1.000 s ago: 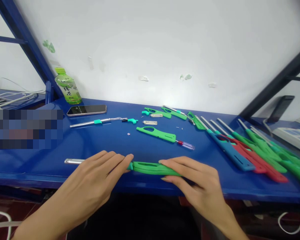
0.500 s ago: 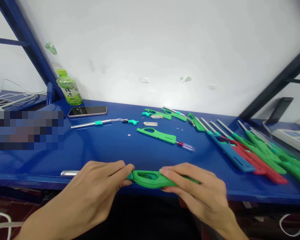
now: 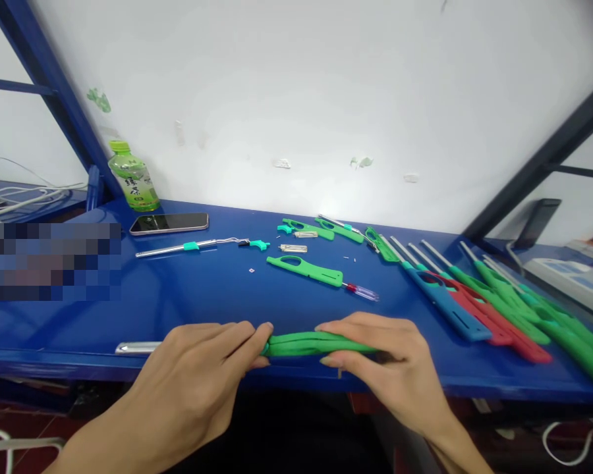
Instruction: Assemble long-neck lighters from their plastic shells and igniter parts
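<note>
A green long-nosed gas lighter point(image 3: 299, 343) lies crosswise in both hands above the table's front edge, its narrow seam side facing up. My left hand point(image 3: 205, 368) is closed round it where the handle meets the metal tube, and the silver tube end sticks out to the left. My right hand point(image 3: 388, 362) pinches the handle's other end between thumb and fingers. Beyond them lies a green handle half point(image 3: 306, 271) touching a small screwdriver point(image 3: 363, 291) with a clear handle. A metal tube point(image 3: 175, 249) with wire and a teal trigger point(image 3: 259, 245) rests farther left.
Several lighters, including a blue one point(image 3: 452, 306) and a red one point(image 3: 504, 322), lie side by side at right. Clear fuel tanks point(image 3: 293, 249) and more green handle pieces point(image 3: 343, 230) sit near the wall. A phone point(image 3: 169, 224) and green bottle point(image 3: 134, 178) stand back left.
The lighter has been rolled in my hands: its trigger opening faced me before, and now its narrow seam edge shows. Both hands keep their hold. The view has shifted slightly.
</note>
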The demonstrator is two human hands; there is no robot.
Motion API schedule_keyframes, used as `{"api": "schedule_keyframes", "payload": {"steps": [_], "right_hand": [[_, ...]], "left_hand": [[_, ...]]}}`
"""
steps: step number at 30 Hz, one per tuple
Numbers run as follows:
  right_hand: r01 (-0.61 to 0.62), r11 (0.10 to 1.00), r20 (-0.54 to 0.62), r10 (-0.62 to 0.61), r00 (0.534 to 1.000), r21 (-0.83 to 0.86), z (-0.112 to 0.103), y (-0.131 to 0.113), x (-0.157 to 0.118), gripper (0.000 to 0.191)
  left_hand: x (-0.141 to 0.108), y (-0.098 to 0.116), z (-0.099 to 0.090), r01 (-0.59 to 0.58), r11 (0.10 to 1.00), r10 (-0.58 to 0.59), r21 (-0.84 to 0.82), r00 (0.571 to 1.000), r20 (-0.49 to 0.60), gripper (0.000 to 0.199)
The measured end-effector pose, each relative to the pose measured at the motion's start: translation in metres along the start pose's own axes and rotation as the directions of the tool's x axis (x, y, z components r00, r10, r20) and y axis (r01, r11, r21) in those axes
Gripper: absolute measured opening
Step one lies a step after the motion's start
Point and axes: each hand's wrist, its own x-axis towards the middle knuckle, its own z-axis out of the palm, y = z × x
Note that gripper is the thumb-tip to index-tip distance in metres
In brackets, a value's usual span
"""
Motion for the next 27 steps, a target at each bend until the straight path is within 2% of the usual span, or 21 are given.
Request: {"api": "schedule_keyframes", "payload": {"steps": [2,7,12,17,21,24,27], "right_hand": [[-0.04,0.999,0.006,0.04,0.999,0.026,0.001,0.0,0.0,0.016],[0.006,1.0,-0.024,-0.006,1.0,-0.017,0.001,0.003,-0.003,0.023],[-0.016,0.999,-0.006,0.016,1.0,-0.048,0.001,0.004,-0.004,0.023],[-0.142,0.987,0.059,0.147,0.987,-0.08,0.002,0.002,-0.003,0.017],[-0.256,0.947,0.091,0.277,0.956,-0.191,0.003,0.004,-0.002,0.028],[-0.204,0.967,0.149,0.226,0.963,-0.154,0.002,0.008,-0.002,0.025],[-0.088,0.985,0.121,0.107,0.987,-0.15,-0.002,0.011,-0.005,0.027]], "left_hand": [[0.005,0.0,0.0,-0.023,1.0,0.024,0.009,1.0,-0.011,0.061],[0.014,-0.001,0.002,-0.049,0.998,0.05,0.026,0.998,-0.028,0.043],[0.014,-0.006,0.004,-0.057,0.996,0.058,0.064,0.998,-0.025,0.034],[0.013,-0.01,0.004,-0.058,0.992,0.064,0.112,0.997,-0.052,0.029],[0.012,-0.012,0.006,-0.087,0.987,0.095,0.136,0.994,-0.05,0.028],[0.01,-0.015,0.004,-0.071,0.992,0.071,0.104,0.997,0.005,0.03],[0.008,-0.021,-0.004,-0.004,0.999,0.002,0.035,0.998,0.057,0.026]]}}
